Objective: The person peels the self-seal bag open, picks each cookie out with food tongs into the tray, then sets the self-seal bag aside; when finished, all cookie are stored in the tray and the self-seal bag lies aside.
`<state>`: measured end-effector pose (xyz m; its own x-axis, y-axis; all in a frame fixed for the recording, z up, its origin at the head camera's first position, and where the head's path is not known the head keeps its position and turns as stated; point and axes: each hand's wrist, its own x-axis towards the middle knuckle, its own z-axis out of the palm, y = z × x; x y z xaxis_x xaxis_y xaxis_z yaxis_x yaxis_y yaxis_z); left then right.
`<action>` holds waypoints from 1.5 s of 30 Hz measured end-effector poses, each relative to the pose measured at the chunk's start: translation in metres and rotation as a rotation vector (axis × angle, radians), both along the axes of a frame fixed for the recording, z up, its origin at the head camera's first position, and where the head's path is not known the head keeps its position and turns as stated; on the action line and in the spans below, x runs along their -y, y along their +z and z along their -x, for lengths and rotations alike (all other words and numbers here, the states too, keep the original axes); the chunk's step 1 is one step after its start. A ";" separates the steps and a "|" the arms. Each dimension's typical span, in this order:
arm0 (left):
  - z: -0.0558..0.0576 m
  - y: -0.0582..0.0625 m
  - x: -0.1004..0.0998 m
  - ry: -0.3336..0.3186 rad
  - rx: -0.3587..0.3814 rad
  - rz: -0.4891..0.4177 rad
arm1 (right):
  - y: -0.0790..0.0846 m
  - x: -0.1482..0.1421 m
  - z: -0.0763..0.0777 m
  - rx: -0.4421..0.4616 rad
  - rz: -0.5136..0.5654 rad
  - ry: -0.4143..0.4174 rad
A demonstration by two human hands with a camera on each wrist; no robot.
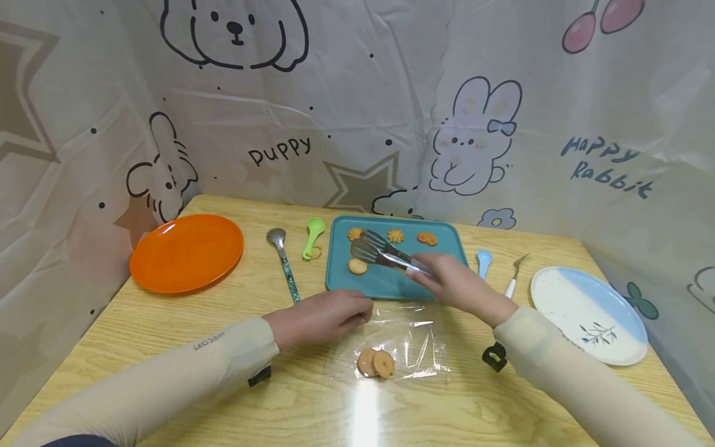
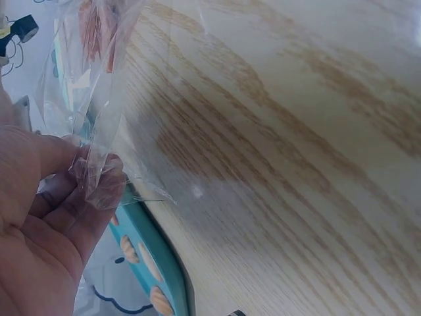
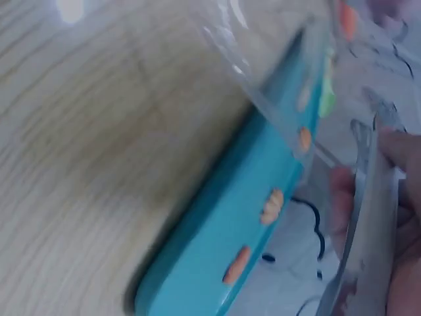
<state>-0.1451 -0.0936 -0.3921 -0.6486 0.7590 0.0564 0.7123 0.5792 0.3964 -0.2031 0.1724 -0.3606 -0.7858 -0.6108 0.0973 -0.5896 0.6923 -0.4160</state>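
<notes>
My left hand (image 1: 321, 318) pinches the edge of a clear plastic bag (image 2: 99, 125) between thumb and fingers. Inside the bag, on the table, lie two round cookies (image 1: 383, 364) that overlap. In my right hand (image 1: 454, 282) are metal tongs (image 1: 391, 256), held over the teal tray (image 1: 391, 290) with their tips slightly apart near its left side. The tray bears a swirled cookie (image 1: 354, 234), partly behind the tong tips, a flower-shaped cookie (image 1: 395, 236), a pretzel-shaped cookie (image 1: 427, 239) and a plain round cookie (image 1: 357, 266). No cookie is visible between the tong tips.
An orange plate (image 1: 187, 254) stands at the left. Between it and the tray lie a spoon (image 1: 283, 257) and a green measuring spoon (image 1: 314, 236). Right of the tray are a light-blue spoon (image 1: 484, 261), a white-handled fork (image 1: 514, 279) and a white-and-blue plate (image 1: 575, 304).
</notes>
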 end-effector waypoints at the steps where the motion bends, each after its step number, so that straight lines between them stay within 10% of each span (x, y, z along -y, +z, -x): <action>1: 0.000 0.000 0.000 0.001 0.000 0.002 | 0.003 -0.005 0.000 0.034 0.030 -0.011; 13: -0.001 0.002 -0.001 0.013 0.011 -0.001 | 0.038 -0.096 -0.022 0.416 0.131 -0.033; 24: -0.001 0.003 -0.002 0.027 0.016 0.007 | 0.033 -0.162 -0.047 0.710 0.077 0.052; 31: 0.000 0.001 -0.002 0.025 0.012 -0.004 | 0.013 -0.163 -0.051 0.859 0.091 0.140; 45: 0.001 0.004 -0.004 0.018 0.008 -0.001 | -0.016 -0.116 -0.045 0.886 0.067 0.220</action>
